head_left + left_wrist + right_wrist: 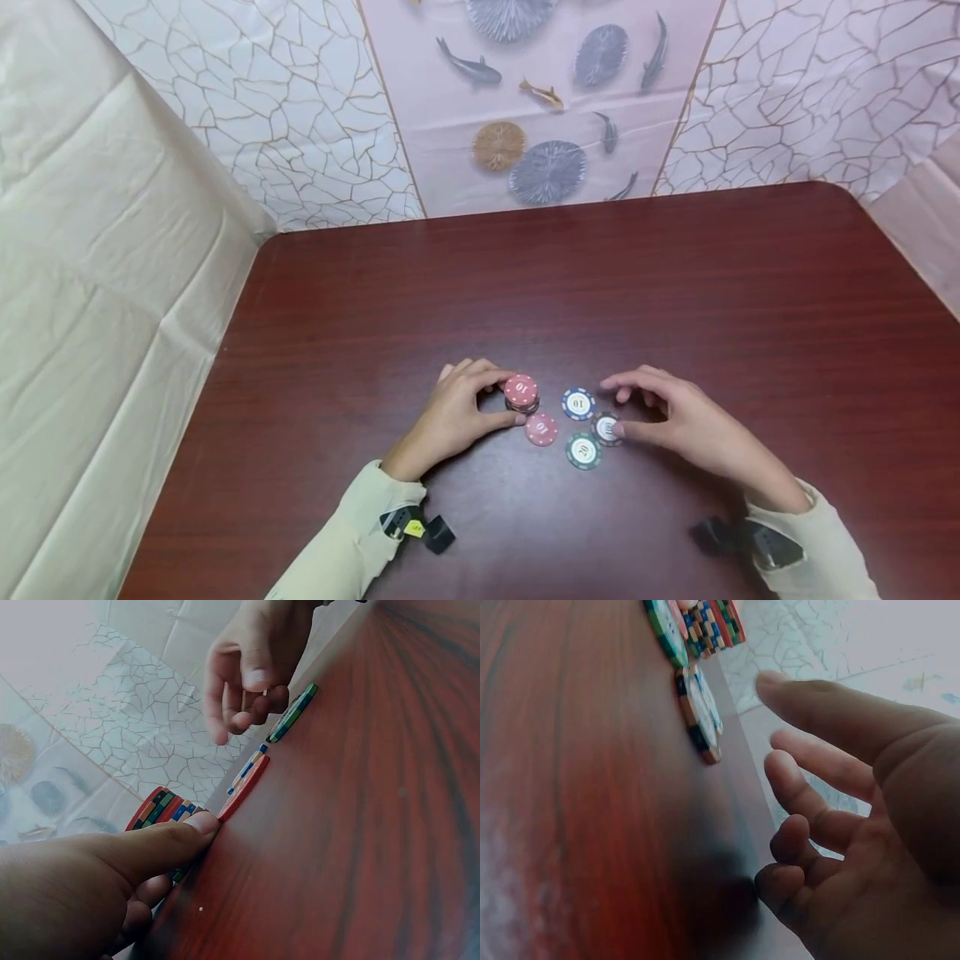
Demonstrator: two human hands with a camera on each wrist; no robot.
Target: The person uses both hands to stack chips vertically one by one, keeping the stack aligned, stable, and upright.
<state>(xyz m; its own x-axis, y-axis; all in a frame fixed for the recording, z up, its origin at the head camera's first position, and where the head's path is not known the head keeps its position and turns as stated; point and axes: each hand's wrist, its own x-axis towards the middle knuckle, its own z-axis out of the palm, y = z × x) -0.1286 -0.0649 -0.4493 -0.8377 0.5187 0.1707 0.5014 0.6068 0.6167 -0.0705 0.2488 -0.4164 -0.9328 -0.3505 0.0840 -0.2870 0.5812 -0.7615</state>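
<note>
Near the middle of the table, my left hand (453, 408) holds a short stack of poker chips (521, 390) between thumb and forefinger. A red chip marked 10 tops the stack; its sides show mixed colours in the left wrist view (159, 808). Against the stack lies a single red chip (541, 430). Laid flat to the right are a blue chip (578, 404), a dark chip (606, 428) and a green chip (583, 451). Over the dark chip's right side hovers my right hand (690, 421), fingers loosely bent and apart, nothing held.
The chips lie on a dark red-brown wooden table (360, 300) with rounded far corners. Patterned cloth (551, 171) hangs behind it, and a pale cloth (112, 292) hangs along the left edge. Each wrist wears a strapped black camera, such as the left one (438, 534).
</note>
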